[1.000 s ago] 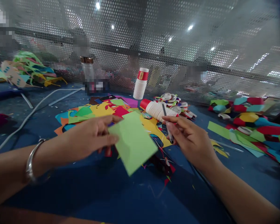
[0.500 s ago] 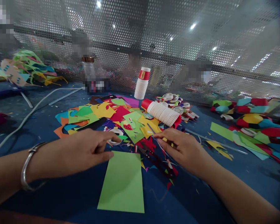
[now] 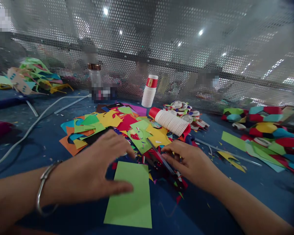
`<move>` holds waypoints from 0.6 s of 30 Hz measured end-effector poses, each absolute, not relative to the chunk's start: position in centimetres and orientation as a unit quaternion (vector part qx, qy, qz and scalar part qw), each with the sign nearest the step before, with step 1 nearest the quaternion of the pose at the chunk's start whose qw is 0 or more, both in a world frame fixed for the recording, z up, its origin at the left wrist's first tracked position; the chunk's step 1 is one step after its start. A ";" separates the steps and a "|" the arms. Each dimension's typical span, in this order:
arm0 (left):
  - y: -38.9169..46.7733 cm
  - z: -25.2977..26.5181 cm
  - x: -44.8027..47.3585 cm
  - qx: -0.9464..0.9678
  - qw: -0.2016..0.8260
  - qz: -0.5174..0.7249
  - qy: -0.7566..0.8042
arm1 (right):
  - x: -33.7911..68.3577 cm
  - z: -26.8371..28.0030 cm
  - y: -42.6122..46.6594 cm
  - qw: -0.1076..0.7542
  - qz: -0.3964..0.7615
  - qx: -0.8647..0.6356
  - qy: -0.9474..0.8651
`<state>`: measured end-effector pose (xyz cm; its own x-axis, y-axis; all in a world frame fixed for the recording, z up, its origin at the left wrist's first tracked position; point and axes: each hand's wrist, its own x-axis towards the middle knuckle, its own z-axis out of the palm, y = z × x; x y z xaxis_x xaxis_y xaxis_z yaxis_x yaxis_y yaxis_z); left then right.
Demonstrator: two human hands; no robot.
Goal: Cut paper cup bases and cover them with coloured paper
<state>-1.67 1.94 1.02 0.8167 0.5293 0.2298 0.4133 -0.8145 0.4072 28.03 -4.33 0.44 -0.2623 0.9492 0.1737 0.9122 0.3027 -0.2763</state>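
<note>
My left hand (image 3: 95, 166), with a metal bangle at the wrist, hovers over the upper left of a green paper sheet (image 3: 134, 202). Its thumb and fingers are spread and slightly blurred. To the right, my right hand (image 3: 186, 160) has its fingertips closed at the side of a slim dark pen (image 3: 159, 155), which slants across the paper scraps. Dark scissors (image 3: 153, 161) lie under and beside the pen, partly hidden. A heap of coloured paper scraps (image 3: 127, 121) spreads beyond both hands.
Stacked paper cups stand upright (image 3: 150, 93), and another cup stack (image 3: 172, 121) lies on its side. Behind it are paper-trimmed discs (image 3: 177, 105). Coloured paper shapes (image 3: 267, 127) sit at right, a jar (image 3: 95, 76) and white cable (image 3: 31, 127) at left. A perforated metal screen (image 3: 161, 42) rises behind.
My left hand has opened wider and come over the green sheet, nearer to me. The pen has swung and now shows along most of its length by my right fingertips.
</note>
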 end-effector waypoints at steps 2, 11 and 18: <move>0.1 1.0 -1.3 0.950 0.197 0.122 0.210 | 27.9 0.3 -4.3 0.154 0.063 -0.589 -0.791; -0.7 0.2 -1.2 0.938 0.213 0.057 0.269 | 27.9 0.0 -4.2 0.150 0.057 -0.591 -0.790; -0.7 0.0 -1.3 0.934 0.215 0.076 0.274 | 27.8 0.0 -4.2 0.148 0.057 -0.590 -0.792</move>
